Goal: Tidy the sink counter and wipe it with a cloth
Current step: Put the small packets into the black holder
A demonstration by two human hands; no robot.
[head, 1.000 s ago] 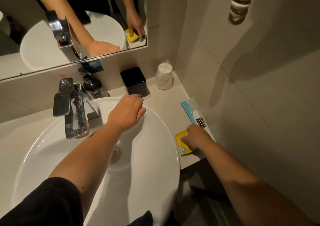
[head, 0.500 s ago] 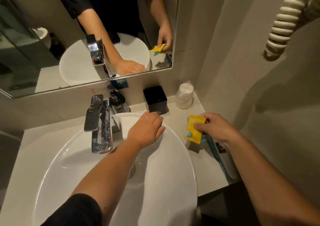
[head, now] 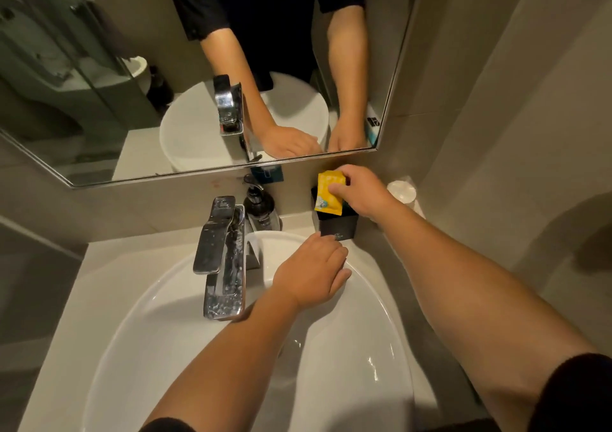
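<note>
My right hand (head: 362,193) pinches a small yellow packet (head: 328,191) and holds it upright over the open top of a black square box (head: 337,226) at the back of the counter. My left hand (head: 309,274) rests palm down on the back rim of the white basin (head: 381,315), fingers together, its fingertips close to the box's front. It holds nothing. No cloth is in view.
A chrome tap (head: 222,256) stands at the basin's back, a dark pump bottle (head: 260,206) behind it. A wrapped white cup (head: 402,193) sits in the right corner by the tiled wall. A mirror (head: 198,84) hangs above the beige counter (head: 66,299).
My right hand lifted the yellow packet off the counter at the right and carried it back and left to above the black box. My left hand stayed on the basin rim.
</note>
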